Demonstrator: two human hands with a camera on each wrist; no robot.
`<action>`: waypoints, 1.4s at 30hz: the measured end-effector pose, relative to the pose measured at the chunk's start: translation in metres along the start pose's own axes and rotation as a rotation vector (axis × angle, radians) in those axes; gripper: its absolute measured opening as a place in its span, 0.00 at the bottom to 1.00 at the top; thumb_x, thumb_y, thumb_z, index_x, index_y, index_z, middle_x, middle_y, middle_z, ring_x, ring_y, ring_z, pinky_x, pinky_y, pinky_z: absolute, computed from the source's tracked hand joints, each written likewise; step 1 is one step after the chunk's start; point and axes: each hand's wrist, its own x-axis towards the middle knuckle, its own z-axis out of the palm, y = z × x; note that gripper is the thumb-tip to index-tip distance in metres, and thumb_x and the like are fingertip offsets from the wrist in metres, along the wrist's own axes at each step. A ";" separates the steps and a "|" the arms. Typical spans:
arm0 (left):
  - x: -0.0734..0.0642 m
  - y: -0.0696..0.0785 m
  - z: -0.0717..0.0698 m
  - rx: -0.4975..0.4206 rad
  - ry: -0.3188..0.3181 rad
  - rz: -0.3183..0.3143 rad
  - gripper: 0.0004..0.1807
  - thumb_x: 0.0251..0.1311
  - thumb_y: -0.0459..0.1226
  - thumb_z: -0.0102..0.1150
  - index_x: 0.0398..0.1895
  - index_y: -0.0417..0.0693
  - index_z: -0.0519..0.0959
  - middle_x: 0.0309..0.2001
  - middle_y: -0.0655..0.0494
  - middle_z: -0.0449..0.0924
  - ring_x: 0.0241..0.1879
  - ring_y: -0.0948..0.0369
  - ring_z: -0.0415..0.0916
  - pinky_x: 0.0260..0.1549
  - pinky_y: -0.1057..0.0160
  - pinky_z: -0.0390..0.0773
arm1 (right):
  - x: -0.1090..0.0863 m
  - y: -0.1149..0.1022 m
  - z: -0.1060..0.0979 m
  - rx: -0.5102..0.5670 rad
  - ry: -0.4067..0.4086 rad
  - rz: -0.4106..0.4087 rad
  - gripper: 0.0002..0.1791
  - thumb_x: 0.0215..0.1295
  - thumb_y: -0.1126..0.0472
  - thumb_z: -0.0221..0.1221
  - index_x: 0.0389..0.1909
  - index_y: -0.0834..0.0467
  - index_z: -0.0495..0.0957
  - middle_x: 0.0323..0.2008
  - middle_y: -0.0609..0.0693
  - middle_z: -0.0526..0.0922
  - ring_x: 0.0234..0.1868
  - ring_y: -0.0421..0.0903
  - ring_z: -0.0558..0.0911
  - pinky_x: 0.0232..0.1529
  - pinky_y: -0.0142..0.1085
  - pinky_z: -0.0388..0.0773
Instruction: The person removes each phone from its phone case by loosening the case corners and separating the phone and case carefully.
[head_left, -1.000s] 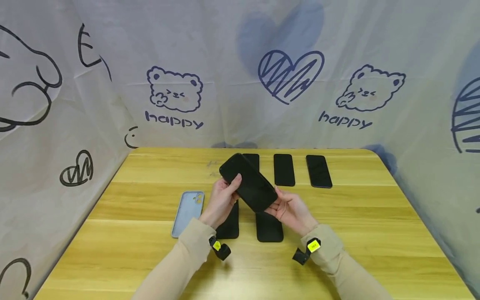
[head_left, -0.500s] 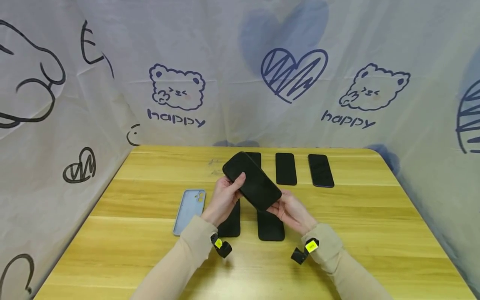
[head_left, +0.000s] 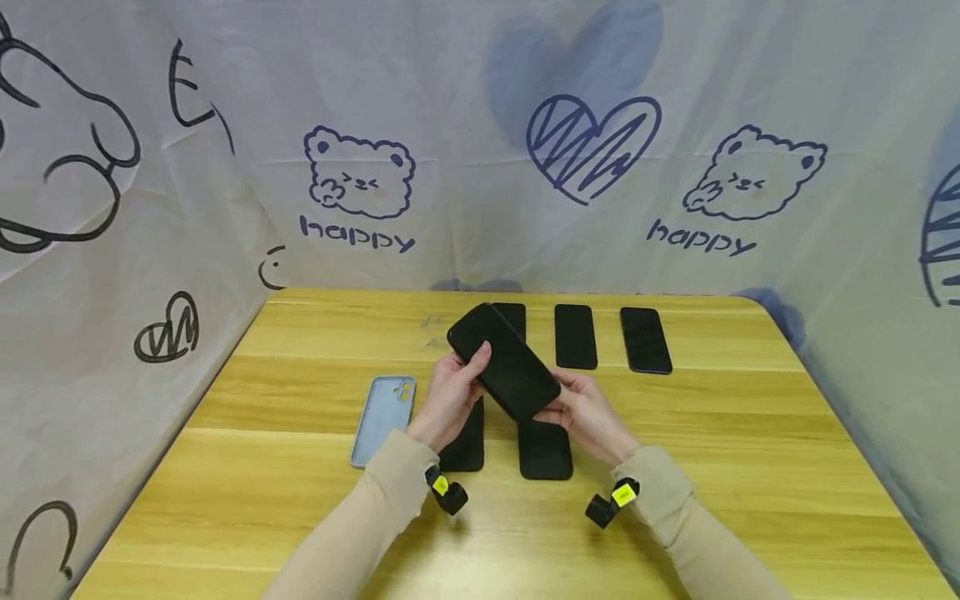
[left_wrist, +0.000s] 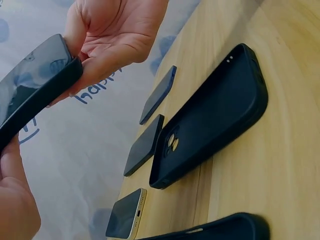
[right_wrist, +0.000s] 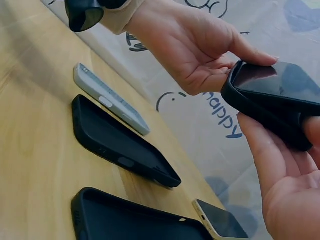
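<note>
In the head view my left hand (head_left: pixel 450 392) grips the upper left part of a black phone (head_left: pixel 510 367), its thumb lying over the edge of the screen. My right hand (head_left: pixel 592 414) holds the lower right corner. Around the phone is a black phone case (right_wrist: pixel 239 101); the right wrist view shows a gap between them along one side, with the phone sitting tilted. Both are held above the table at a slant. Below lie two more black phone cases, one (head_left: pixel 467 442) partly behind my left hand and the other (head_left: pixel 546 454) under the held phone.
A light blue phone case (head_left: pixel 381 425) lies left of my left hand. Along the back of the wooden table (head_left: pixel 750 467) are a black phone (head_left: pixel 575 337), a blue-edged phone (head_left: pixel 646 342) and a pale-edged phone (right_wrist: pixel 220 220) partly covered in the head view. A drawn-on cloth (head_left: pixel 465 208) hangs behind.
My right hand's fingers have shifted a little at the lower right corner of the phone. My left hand keeps its grip. The head view has turned slightly.
</note>
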 end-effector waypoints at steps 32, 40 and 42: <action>-0.003 0.002 0.003 -0.070 -0.043 0.042 0.08 0.79 0.36 0.45 0.50 0.45 0.75 0.38 0.63 0.85 0.38 0.70 0.84 0.41 0.72 0.83 | -0.002 -0.016 -0.002 -0.593 0.288 -0.345 0.13 0.64 0.79 0.59 0.48 0.72 0.80 0.45 0.56 0.79 0.45 0.33 0.79 0.48 0.24 0.79; -0.002 -0.001 0.009 -0.023 -0.031 0.052 0.09 0.78 0.35 0.45 0.48 0.43 0.75 0.35 0.64 0.87 0.37 0.71 0.84 0.41 0.73 0.83 | -0.006 -0.022 -0.005 -0.763 0.201 -0.310 0.20 0.62 0.83 0.47 0.47 0.70 0.83 0.45 0.59 0.73 0.44 0.45 0.73 0.43 0.26 0.71; -0.001 -0.002 0.010 -0.024 -0.028 0.053 0.09 0.79 0.35 0.44 0.49 0.41 0.75 0.35 0.64 0.87 0.38 0.71 0.84 0.42 0.72 0.83 | -0.007 -0.024 -0.006 -0.784 0.175 -0.294 0.22 0.61 0.84 0.45 0.48 0.71 0.83 0.45 0.59 0.71 0.44 0.49 0.72 0.42 0.27 0.68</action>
